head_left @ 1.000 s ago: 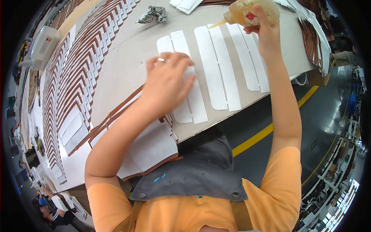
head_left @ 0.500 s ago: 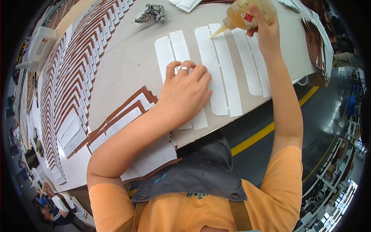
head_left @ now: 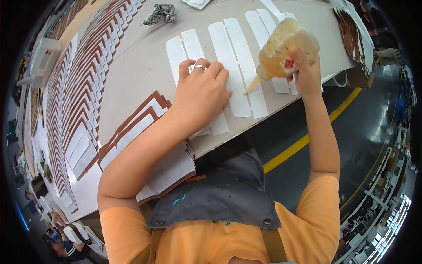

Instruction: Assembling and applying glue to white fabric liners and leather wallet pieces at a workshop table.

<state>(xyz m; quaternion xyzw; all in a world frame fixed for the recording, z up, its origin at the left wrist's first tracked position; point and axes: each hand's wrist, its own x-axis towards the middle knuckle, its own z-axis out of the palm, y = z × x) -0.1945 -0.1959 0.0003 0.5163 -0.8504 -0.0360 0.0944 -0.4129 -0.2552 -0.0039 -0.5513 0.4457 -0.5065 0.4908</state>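
My right hand (head_left: pixel 306 72) is wrapped round a squeeze bottle (head_left: pixel 281 42) of cloudy yellowish liquid, tilted nozzle down. Its pointed nozzle tip meets the near part of the middle pair of white strips (head_left: pixel 235 77), close to the seam between them. On the left pair of white strips (head_left: pixel 193 42) rests my left hand (head_left: pixel 200 94), with a ring on one finger. Its fingers are bent and apart, their tips partly hidden, and it holds nothing that I can see. A third pair of white strips (head_left: pixel 259 26) is partly covered by the bottle.
Overlapping rows of brown-edged white pieces (head_left: pixel 94 72) cover the table's left side. A brown-and-white stack (head_left: pixel 167 169) lies under my left forearm. Crumpled foil (head_left: pixel 159 14) and a clear plastic container (head_left: pixel 45 55) sit farther back. Brown pieces (head_left: pixel 351 35) hang at the right edge.
My right hand has brought the bottle nearer to me, its nozzle tip passing from the far end of the middle strips towards their near end. The left hand stays on the left pair.
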